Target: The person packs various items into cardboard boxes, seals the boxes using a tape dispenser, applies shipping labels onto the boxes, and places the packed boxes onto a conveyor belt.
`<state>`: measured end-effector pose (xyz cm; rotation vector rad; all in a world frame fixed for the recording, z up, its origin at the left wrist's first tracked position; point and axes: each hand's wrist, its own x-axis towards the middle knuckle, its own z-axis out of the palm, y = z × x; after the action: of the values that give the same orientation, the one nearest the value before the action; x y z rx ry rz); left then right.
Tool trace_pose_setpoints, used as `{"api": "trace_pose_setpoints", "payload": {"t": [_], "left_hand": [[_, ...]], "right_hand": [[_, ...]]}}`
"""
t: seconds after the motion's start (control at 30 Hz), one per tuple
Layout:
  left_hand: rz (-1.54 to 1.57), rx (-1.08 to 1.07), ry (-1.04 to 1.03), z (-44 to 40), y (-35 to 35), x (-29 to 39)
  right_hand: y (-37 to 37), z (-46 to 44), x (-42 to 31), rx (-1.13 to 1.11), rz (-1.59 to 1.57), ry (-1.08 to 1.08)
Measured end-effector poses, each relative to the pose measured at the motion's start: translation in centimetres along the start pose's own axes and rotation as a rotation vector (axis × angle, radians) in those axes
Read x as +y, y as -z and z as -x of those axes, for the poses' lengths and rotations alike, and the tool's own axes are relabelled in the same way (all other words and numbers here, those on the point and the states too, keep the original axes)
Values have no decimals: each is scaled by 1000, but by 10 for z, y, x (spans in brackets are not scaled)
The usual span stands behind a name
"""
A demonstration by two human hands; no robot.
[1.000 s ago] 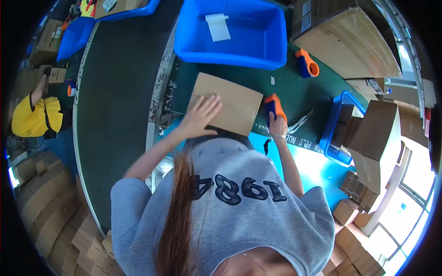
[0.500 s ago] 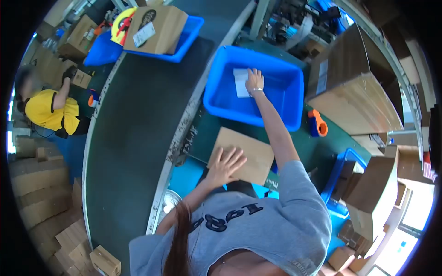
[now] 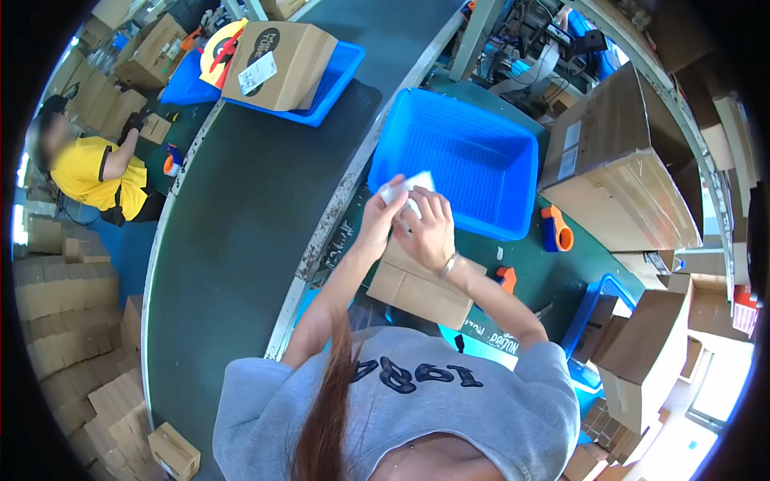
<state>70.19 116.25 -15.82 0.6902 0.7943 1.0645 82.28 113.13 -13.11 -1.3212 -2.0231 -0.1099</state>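
My left hand [image 3: 375, 227] and my right hand [image 3: 429, 231] are together just over the near edge of a blue plastic basket [image 3: 525, 188]. Between their fingers they pinch a small white paper slip [image 3: 420, 183], which looks folded or bent; part of it is hidden by the fingers. Below my hands, a brown cardboard box [image 3: 421, 293] lies on the green work surface close to my body, and neither hand grips it.
An orange-and-blue tape dispenser [image 3: 556, 230] stands right of the basket, near a large carton [image 3: 618, 188]. Left runs a green conveyor [image 3: 241, 232] carrying a blue tray [image 3: 341, 76] with a box [image 3: 281, 64]. Beyond it works a person in yellow [image 3: 100, 176].
My right hand has lifted the white slip out of the basket towards me. My left hand has left the cardboard box and joined it at the slip.
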Motion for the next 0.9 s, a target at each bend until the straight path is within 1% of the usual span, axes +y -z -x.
{"api": "trace_pose_setpoints", "payload": {"t": [0.07,0.17,0.2,0.33,0.37,0.5,0.7,0.8,0.83,0.87,0.9], "left_hand": [[-52,-24,40,3,-4,14],[-200,-75,133,-4,7,27],[-195,-82,144,-3,9,27],[-236,-98,245,1,14,32],[-230,-97,250,2,12,34],[-175,-223,508,12,8,45],[-156,-256,626,33,15,33],[-194,-183,613,50,30,22],[-207,-158,609,56,38,18],[-232,-185,645,59,70,-9],[-258,-212,681,64,105,-37]], "right_hand": [[25,-9,-2,14,-20,-43],[36,-21,10,46,-81,-133],[38,-18,15,50,-90,-154],[42,-5,30,-358,-864,-518],[43,-1,30,-364,-860,-523],[48,12,25,-246,-734,-276],[69,23,6,-328,-724,-202],[95,18,-14,-201,-543,-23],[102,25,-20,-133,-587,-79],[109,32,-26,-62,-633,-133],[116,42,-28,37,-778,-307]]}}
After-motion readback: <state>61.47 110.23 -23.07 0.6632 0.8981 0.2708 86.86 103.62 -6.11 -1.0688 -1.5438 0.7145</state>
